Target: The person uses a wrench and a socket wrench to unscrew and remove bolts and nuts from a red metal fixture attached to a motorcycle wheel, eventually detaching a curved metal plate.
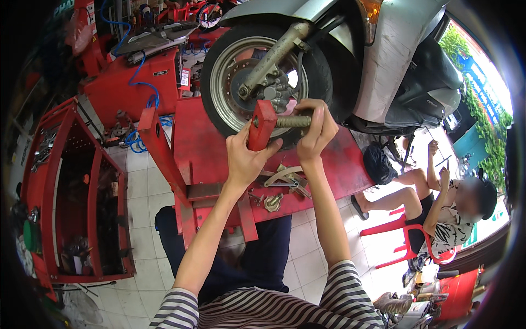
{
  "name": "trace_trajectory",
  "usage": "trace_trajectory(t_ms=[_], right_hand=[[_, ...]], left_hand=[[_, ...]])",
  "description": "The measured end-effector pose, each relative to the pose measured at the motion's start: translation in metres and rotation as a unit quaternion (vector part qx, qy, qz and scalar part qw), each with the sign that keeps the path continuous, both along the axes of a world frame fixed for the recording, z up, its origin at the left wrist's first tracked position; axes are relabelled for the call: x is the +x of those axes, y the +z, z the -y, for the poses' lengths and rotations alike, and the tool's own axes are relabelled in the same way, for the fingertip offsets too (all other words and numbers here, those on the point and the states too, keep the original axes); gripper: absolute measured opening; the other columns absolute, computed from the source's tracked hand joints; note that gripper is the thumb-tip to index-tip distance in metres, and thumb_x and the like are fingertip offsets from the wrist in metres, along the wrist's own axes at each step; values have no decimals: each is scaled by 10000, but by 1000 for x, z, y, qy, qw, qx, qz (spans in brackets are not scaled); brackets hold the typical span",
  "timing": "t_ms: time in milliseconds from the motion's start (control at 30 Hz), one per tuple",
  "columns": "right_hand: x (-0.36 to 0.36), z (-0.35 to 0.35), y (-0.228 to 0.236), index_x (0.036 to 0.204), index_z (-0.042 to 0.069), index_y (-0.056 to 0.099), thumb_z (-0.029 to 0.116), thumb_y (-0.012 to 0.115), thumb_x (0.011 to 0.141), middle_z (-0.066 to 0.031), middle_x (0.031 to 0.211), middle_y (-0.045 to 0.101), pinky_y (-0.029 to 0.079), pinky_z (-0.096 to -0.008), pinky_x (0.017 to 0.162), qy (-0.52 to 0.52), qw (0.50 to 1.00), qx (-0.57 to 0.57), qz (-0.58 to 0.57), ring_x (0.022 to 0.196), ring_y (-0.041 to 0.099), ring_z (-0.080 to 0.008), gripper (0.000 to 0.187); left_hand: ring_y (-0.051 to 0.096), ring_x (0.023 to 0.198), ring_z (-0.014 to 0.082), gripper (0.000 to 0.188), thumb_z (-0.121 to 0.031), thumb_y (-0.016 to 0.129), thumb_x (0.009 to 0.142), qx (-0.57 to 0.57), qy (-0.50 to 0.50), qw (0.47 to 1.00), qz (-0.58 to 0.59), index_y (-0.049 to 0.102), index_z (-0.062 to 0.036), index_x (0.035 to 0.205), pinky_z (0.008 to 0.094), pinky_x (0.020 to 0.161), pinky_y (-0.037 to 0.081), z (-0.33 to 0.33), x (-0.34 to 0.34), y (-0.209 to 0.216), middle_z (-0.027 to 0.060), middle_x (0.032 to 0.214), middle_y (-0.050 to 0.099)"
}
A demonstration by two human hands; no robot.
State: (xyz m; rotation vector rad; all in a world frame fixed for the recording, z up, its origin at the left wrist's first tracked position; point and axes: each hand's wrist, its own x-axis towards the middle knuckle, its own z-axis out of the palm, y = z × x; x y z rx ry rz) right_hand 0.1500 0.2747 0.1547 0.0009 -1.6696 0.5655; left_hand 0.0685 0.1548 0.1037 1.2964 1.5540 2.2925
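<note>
My left hand (245,157) is closed round a red metal upright (263,125), its thumb lying across the near side. A thick threaded screw (292,122) runs out of the upright's top toward the right. My right hand (316,133) grips the screw's outer end with curled fingers, which hide whatever handle may be there. Just beyond both hands stands the scooter's front wheel (220,88), with its silver fork leg (279,57). A second red upright (159,151) rises to the left.
Loose metal parts (272,202) lie on the red lift platform (342,164) below my hands. At left is a red tool cart (71,192); behind, a red cabinet (134,85) with a blue hose (145,85). A seated person (438,208) on a red chair is at right.
</note>
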Motion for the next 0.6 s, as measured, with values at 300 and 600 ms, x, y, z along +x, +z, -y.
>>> trace_trajectory(t_ms=[300, 600], right_hand=[[15, -24, 75, 842, -92, 632, 259, 442, 956, -185, 600, 636, 499, -325, 422, 178, 792, -234, 536, 444, 611, -255, 415], [6, -37, 77, 1018, -61, 645, 292, 501, 932, -216, 625, 636, 478, -329, 361, 303, 655, -360, 591, 460, 631, -283, 391]], left_hand=[[499, 567, 97, 339, -153, 795, 733, -12, 1, 1000, -1, 649, 32, 978, 270, 584, 446, 2, -3, -3, 52, 630, 602], [561, 606, 82, 293, -117, 799, 730, 14, -12, 999, 32, 644, 35, 927, 262, 593, 459, 0, -1, -5, 42, 659, 630]])
